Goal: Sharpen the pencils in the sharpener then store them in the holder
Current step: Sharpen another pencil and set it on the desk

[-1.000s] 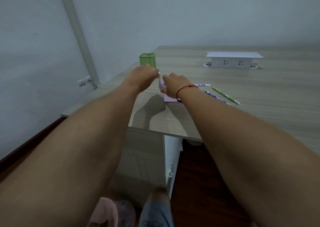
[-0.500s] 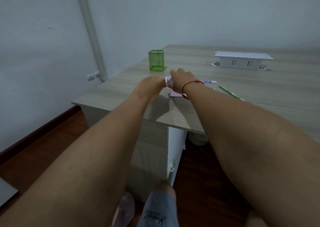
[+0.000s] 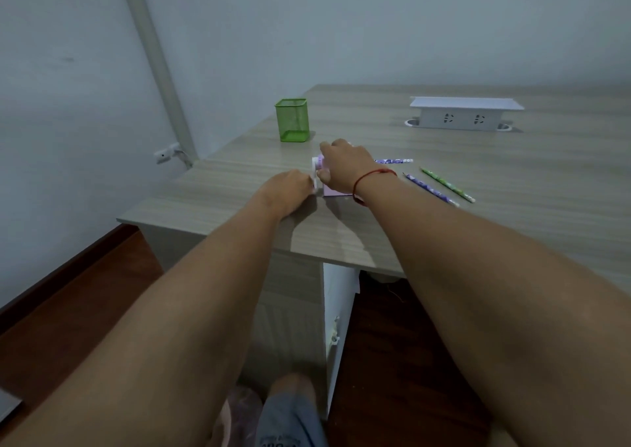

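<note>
Head view:
- Sharpener (image 3: 336,191) on desk (image 3: 512,242), near front-left corner, mostly hidden under right hand (image 3: 345,170); that hand's fingers curled over sharpener top, gripping it.
- Left hand (image 3: 290,187) just beside it, fingers curled on white crank (image 3: 314,175).
- Purple pencil (image 3: 394,161) juts right from behind right hand; near end hidden.
- Second purple pencil (image 3: 430,190) and green pencil (image 3: 447,185) lie side by side on desk, right of hands.
- Holder (image 3: 292,119) upright behind hands, apart from them.
- Socket box (image 3: 466,115) far right.

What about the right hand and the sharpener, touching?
Touching. Head view: the right hand curls over the top of the sharpener, no gap showing; the left hand pinches its crank.
</note>
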### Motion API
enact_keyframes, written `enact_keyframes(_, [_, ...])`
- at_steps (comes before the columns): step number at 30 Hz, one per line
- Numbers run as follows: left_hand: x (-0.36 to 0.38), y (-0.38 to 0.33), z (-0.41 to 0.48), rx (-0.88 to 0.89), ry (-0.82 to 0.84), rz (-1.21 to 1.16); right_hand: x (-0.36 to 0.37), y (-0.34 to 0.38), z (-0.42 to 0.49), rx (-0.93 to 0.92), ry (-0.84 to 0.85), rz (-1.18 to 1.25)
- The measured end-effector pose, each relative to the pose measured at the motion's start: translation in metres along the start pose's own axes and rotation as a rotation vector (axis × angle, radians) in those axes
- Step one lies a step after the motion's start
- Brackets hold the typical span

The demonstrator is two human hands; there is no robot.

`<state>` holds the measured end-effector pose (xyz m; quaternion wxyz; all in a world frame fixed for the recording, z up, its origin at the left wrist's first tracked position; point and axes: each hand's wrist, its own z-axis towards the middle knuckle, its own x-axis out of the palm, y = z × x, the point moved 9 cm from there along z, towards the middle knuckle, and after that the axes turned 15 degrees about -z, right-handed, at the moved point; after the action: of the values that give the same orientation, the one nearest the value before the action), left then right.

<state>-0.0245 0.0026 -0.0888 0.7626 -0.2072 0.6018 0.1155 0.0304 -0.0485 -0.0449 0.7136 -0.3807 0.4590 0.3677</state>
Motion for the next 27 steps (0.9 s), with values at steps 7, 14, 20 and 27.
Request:
enact_keyframes(7, [-0.006, 0.008, 0.019, 0.002, -0.003, 0.027, -0.001, 0.0, 0.001, -0.029, -0.022, -0.016])
enact_keyframes(14, [-0.04, 0.001, 0.044, 0.147, -0.02, 0.225, -0.005, -0.002, 0.0, -0.035, -0.001, -0.048])
enact_keyframes(20, [-0.062, -0.009, 0.046, 0.196, -0.077, 0.249, -0.006, -0.003, 0.002, 0.0, 0.03, -0.052])
enact_keyframes(27, [-0.079, -0.022, 0.028, 0.21, -0.169, 0.299, -0.008, -0.007, -0.001, 0.037, 0.059, -0.033])
